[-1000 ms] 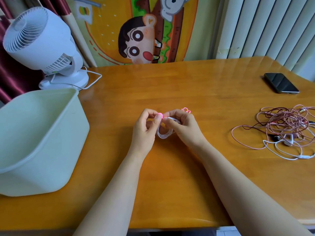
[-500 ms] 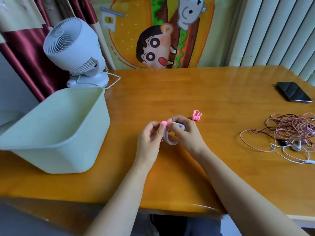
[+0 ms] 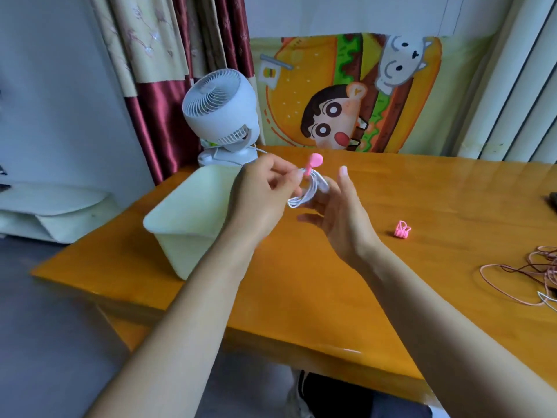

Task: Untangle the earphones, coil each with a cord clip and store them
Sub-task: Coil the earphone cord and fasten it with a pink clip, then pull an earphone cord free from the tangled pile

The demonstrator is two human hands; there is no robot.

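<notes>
My left hand (image 3: 262, 191) pinched the white earphone coil (image 3: 304, 198) over the orange worktop (image 3: 301, 285); my right hand (image 3: 340, 220) had its fingers spread. A fan (image 3: 221, 116) stood by the curtain (image 3: 158, 116).

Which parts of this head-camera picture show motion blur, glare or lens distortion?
Head view: the left hand and coiled white earphone are motion-blurred; head view: glare streaks the glossy table; head view: the wide lens tilts the blinds at right.

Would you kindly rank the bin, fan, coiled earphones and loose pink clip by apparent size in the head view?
Largest to smallest:
bin
fan
coiled earphones
loose pink clip
The raised earphones sit nearer the camera, inflating them.
</notes>
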